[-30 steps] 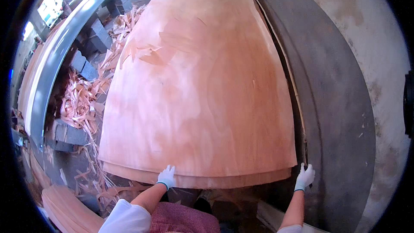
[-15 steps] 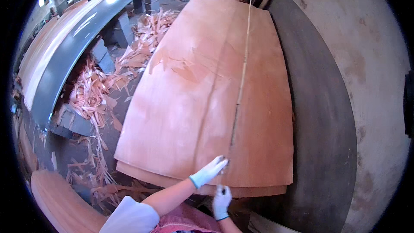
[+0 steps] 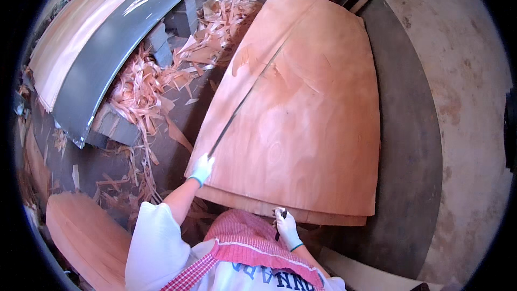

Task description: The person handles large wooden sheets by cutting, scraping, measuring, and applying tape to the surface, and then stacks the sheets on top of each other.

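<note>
Wooden sheets, gloved hands near edges

stick blurred, dark object too small to tell, shirt cut off below

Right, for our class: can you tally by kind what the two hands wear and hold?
White gloves: 2
Long thin stick, in the left hand: 1
Small dark object, in the right hand, exact kind unclear: 1
Total: 4
</note>
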